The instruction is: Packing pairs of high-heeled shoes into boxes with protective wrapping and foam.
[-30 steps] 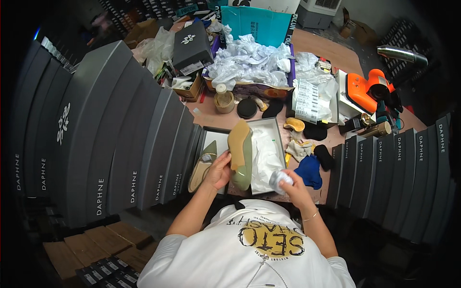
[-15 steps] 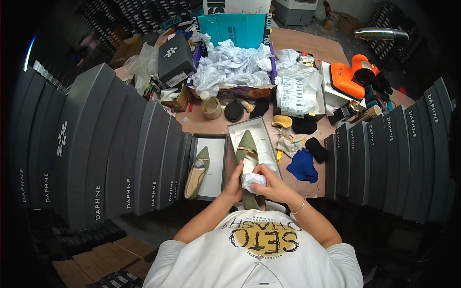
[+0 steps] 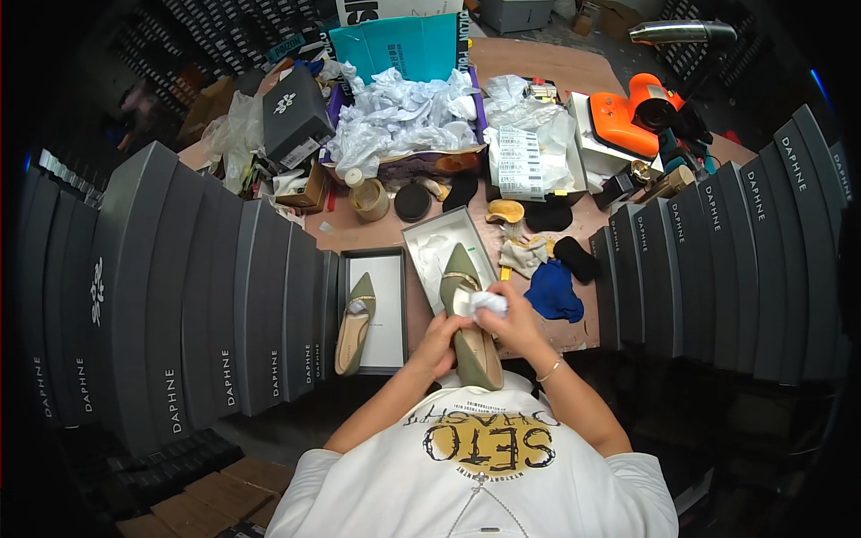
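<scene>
We can count two olive-green pointed shoes (image 3: 478, 354) (image 3: 352, 334), two bare hands (image 3: 436, 346) (image 3: 517, 325), one held wad of crumpled white paper (image 3: 488, 305), one bright blue cloth (image 3: 554, 291) and one white-capped round jar (image 3: 369, 199).

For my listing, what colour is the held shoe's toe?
The toe is olive green; see the head view.

A pinkish worktop (image 3: 547, 61) stretches up the middle of the frame, its near surface scuffed. Grey floor (image 3: 563, 34) shows beyond it, beside a grey unit (image 3: 516, 13) at the top. Stacked dark boxes (image 3: 148, 58) fill the dim upper left background.
</scene>
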Motion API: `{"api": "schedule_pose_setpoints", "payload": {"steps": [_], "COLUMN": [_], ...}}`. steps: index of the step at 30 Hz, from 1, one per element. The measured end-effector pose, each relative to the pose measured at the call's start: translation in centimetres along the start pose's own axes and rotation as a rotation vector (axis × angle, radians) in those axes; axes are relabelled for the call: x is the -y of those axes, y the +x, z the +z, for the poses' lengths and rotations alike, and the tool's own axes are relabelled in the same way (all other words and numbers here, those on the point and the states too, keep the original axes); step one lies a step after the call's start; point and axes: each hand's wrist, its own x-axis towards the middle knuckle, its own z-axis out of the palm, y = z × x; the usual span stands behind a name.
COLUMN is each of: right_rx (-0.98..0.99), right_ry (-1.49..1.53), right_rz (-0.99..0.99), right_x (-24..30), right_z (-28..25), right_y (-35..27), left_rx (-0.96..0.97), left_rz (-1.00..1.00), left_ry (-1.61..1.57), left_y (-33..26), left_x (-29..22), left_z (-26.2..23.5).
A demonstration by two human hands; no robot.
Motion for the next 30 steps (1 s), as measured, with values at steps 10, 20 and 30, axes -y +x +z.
{"api": "schedule_pose_setpoints", "payload": {"steps": [10,20,30], "right_rx": [-0.111,0.403,0.172], "right_ry": [0.181,0.293,-0.163], "right_rz": [-0.059,0.078,-0.343], "right_x": [-0.6,-3.4,4.0], "right_z": [-3.9,1.7,1.0], "right_y": [4.8,2.7,0.1], "left_rx": [0.311,0.116,0.02], "left_rz": [-0.017,0.078,0.144], "left_ry": [-0.417,-0.353,-0.239], "left_y": [0.1,-1.1,-1.4], "left_x": [-2.8,-1.2,-2.2], "left_z": [1.2,-0.1,2.1]}}
